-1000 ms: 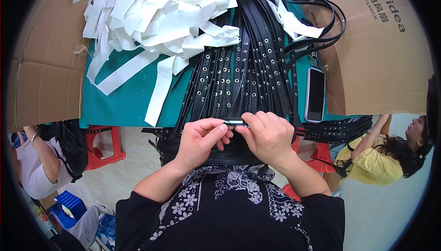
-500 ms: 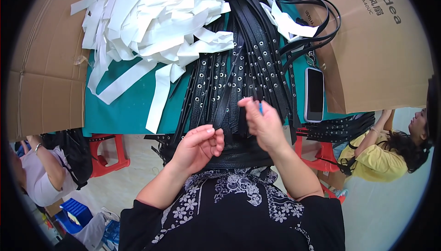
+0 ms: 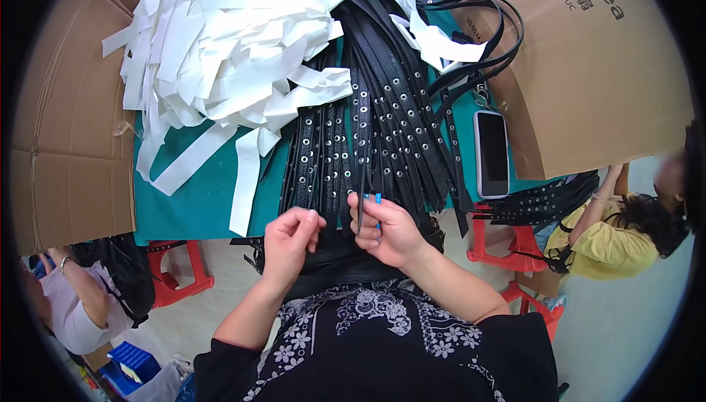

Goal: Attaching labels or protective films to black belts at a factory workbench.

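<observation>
- Grip first: the right hand [image 3: 386,227] has its fingers curled shut round a thin black strap [image 3: 362,197] that stands up out of the fist, just at the near table edge. A blue-tipped thing [image 3: 377,198] pokes out beside the strap; it is too small to name. If the fingers ease, the strap would likely drop back among the others and be hard to pick out again.
- Left hand [image 3: 291,236] sits just beside, fingertips pinched together, seemingly on a small piece I cannot make out. A tiny part held this lightly over the lap could slip and fall toward the floor.
- Pile of black eyelet belts [image 3: 375,130] fans across the green table cover [image 3: 198,203], its ends hanging over the near edge. A pull on one strap may drag its neighbours off with it.
- White strips [image 3: 220,49] lie heaped touching the belts' left side, and could snag and slide along with them.
- Phone [image 3: 491,153] lies just beside the belts on the right, near the cardboard box [image 3: 588,86]; a sweeping belt end could nudge it toward the edge.
</observation>
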{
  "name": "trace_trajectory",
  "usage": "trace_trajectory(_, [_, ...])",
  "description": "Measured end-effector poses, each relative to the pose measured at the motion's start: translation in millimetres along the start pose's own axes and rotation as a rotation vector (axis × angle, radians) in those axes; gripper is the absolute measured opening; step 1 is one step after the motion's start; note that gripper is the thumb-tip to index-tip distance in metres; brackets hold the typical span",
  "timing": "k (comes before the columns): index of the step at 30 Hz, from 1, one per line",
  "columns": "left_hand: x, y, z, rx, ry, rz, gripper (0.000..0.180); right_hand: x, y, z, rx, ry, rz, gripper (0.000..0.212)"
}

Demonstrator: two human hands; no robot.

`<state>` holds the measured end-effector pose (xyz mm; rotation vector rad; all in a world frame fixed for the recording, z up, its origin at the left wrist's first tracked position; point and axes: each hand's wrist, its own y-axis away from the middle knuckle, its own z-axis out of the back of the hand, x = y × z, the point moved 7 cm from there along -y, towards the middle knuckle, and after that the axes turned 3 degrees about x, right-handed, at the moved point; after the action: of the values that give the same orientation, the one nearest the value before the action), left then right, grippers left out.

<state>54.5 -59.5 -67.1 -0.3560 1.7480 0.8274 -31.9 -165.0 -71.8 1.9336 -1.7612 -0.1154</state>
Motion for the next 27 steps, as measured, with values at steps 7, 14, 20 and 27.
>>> trace_trajectory(7, [-33.6, -49.6, -32.1, 0.072, -0.035, -0.034, 0.025, -8.4, 11.4, 2.2, 0.229, -0.367, -0.028, 0.020])
trace_trajectory(14, [-31.7, -87.9, -56.5, 0.168, 0.044, 0.058, 0.042, -10.9, 22.0, 10.1, -0.039, -0.003, 0.047, 0.015])
trace_trajectory(20, [-33.7, -87.1, -55.8, 0.205, 0.089, 0.175, 0.034, 3.5, 26.9, 17.2, -0.242, 0.530, 0.224, 0.019])
trace_trajectory(27, [-31.3, -78.5, -37.3, 0.306, 0.459, 0.281, 0.019, 39.9, 9.4, 20.8, -0.201, 0.441, 0.398, 0.028])
